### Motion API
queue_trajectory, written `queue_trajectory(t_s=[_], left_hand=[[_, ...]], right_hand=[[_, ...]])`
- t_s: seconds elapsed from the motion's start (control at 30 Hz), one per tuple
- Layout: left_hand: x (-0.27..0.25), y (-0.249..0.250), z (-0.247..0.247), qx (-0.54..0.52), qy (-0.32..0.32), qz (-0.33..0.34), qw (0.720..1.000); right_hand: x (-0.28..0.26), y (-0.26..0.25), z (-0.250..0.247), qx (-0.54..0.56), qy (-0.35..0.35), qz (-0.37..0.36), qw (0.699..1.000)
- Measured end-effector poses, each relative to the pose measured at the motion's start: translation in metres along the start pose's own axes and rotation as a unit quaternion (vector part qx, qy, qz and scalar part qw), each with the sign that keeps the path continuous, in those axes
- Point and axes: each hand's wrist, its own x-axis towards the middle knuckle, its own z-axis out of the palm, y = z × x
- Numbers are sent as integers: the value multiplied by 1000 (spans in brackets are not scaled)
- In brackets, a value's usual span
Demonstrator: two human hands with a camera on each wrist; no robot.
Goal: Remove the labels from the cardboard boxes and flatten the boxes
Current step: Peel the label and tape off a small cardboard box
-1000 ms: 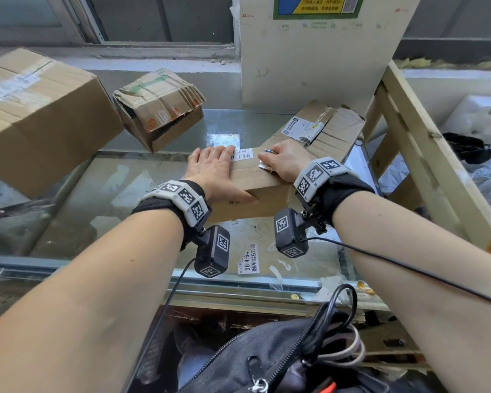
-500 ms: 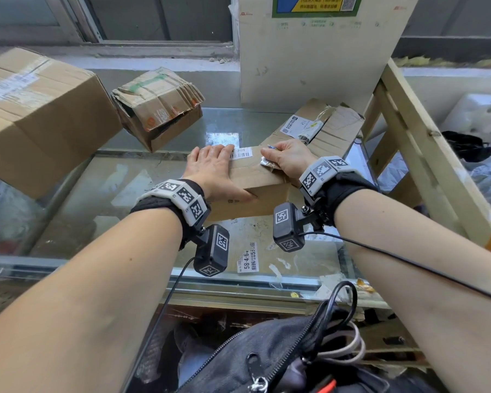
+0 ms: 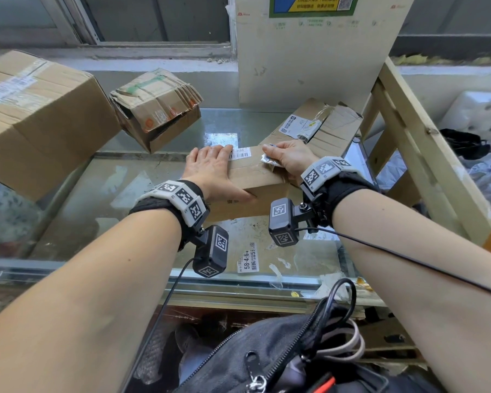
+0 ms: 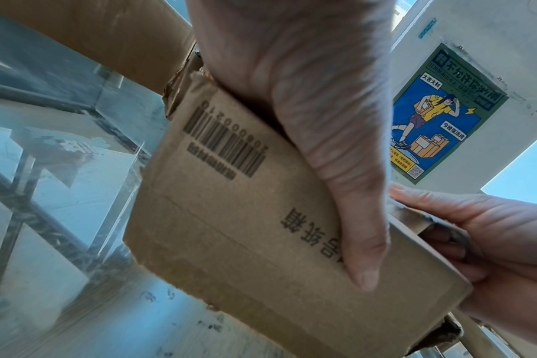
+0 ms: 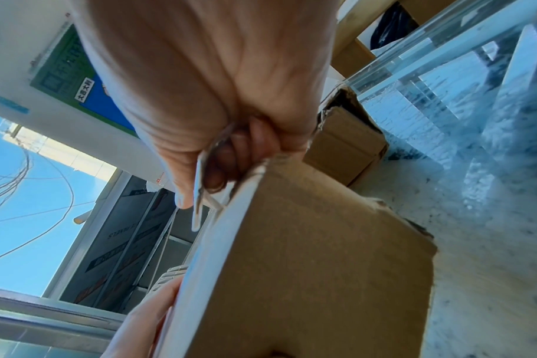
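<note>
Glass-topped counter point(image 3: 142, 194), the reference surface: at its far left stands a large sealed cardboard box point(image 3: 37, 120), and beside that, nearer the middle of the counter's far side, a crushed box point(image 3: 156, 109) with its flaps buckled. A white board point(image 3: 318, 58) bearing a green and blue poster point(image 4: 439, 116) rises from the far edge of the counter, and a pale wooden frame point(image 3: 420, 148) leans at its right end. A torn-open box point(image 3: 323, 123) carrying a white shipping label lies on the counter's far right. At the counter's middle sits the small cardboard box point(image 3: 255, 177) being worked on, a printed barcode on its near side seen from the left wrist camera. The left hand point(image 3: 213, 171) lies flat on top of this box, fingers straight and pressing down, thumb down the near side. The right hand point(image 3: 289, 160) rests at the box's right top edge, fingers curled, pinching a crumpled strip of peeled tape or label point(image 3: 270, 160); which of the two cannot be told. A white barcode label point(image 3: 240, 153) remains stuck to the box top just beyond the left fingertips. Another small label point(image 3: 248, 260) is on the counter's near part.
</note>
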Motion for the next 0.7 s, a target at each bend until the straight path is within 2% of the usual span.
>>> queue_trajectory(t_s=[0.37, 0.7], left_hand=[[-1, 0, 0, -2, -2, -3, 1000], [-2, 1, -1, 1, -1, -3, 1000]], right_hand=[[4, 10, 3, 85, 29, 10, 996], [7, 22, 1, 152, 61, 50, 985]])
